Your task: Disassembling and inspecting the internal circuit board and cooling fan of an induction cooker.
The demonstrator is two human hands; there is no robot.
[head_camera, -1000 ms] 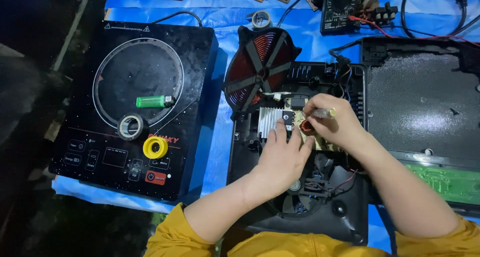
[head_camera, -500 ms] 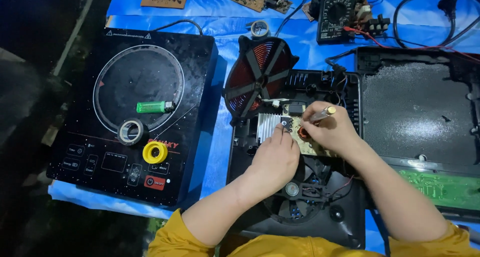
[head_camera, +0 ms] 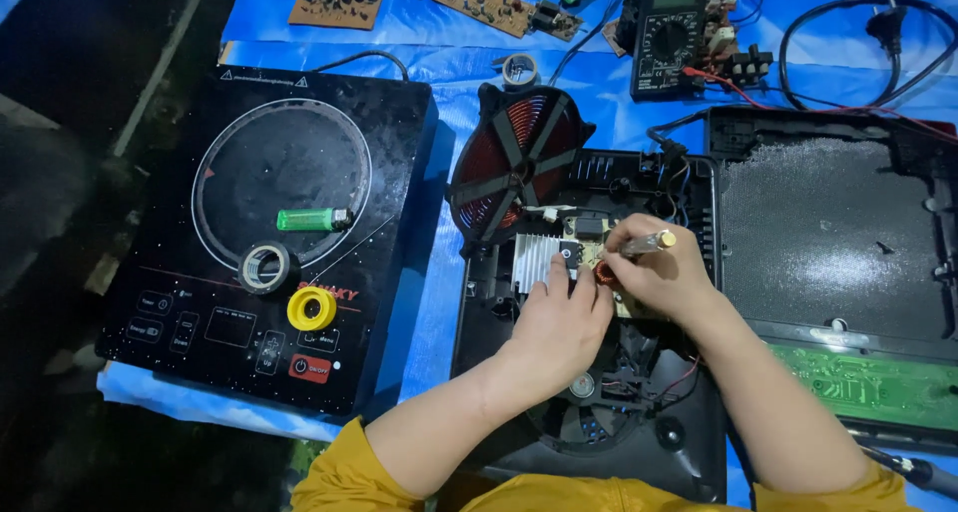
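An opened induction cooker base point(head_camera: 689, 442) lies in front of me, its red copper coil point(head_camera: 514, 165) tipped up on the left. My left hand point(head_camera: 559, 322) rests flat on the circuit board beside the ribbed silver heat sink point(head_camera: 534, 260). My right hand point(head_camera: 664, 272) grips a screwdriver with a clear yellowish handle point(head_camera: 647, 242), its tip down on the board near a small copper-wound coil point(head_camera: 603, 272). Both hands touch over the board and hide most of it.
A black glass cooktop panel point(head_camera: 200, 332) lies on the left, carrying a green lighter point(head_camera: 309, 219), a grey tape roll point(head_camera: 266, 267) and a yellow tape roll point(head_camera: 311, 308). A multimeter point(head_camera: 667, 39), loose boards point(head_camera: 337, 5), a black cover point(head_camera: 828, 243) and a green board point(head_camera: 868, 384) surround it on blue sheet.
The view has shifted slightly downward, showing more of the far boards. Both hands stay on the circuit board with the screwdriver in nearly the same spot.
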